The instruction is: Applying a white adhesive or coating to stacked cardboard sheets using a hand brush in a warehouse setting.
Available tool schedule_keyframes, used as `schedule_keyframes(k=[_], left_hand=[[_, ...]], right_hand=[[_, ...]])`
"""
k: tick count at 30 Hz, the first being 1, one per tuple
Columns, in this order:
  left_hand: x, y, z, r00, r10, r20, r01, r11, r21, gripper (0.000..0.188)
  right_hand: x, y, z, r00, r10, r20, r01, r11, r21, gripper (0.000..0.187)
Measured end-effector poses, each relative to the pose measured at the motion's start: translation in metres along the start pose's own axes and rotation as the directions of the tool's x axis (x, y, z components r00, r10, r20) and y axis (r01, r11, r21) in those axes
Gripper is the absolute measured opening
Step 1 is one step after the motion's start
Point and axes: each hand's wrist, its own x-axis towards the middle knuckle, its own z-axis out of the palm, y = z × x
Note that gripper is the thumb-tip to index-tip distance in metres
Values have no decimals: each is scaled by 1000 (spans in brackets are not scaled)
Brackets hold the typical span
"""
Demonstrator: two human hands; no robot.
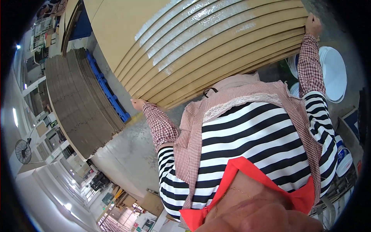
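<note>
A fanned stack of brown cardboard sheets lies in front of me, its overlapping edges stepped like stairs. Wet, shiny white paste is smeared across the middle of several of those steps. At the stack's near left corner, my left hand is closed on the sheet edges. My right hand grips the right edge, farther from my body. The fingertips of both hands are partly hidden by the cardboard. Checked sleeve covers reach to both wrists.
To the left, a tall stack of cardboard stands beside a blue pallet. A white bucket is close to my right forearm, with another blue and white bucket nearer my right side. A wall fan is at the far left.
</note>
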Motion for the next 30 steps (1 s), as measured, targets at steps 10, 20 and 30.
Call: schedule_keyframes(k=[10, 20, 30], left_hand=[[-22, 14, -19, 978, 192, -84, -172, 964, 202, 45], [-27, 4, -19, 966, 257, -23, -246, 944, 221, 41], [-17, 4, -15, 951, 308, 7, -301, 927, 225, 37]], right_hand=[[7, -6, -6, 1000, 21, -7, -21, 997, -73, 43], [32, -10, -1, 876, 367, 314, -259, 905, -337, 52], [11, -24, -8, 979, 181, 98, -168, 978, -125, 43]])
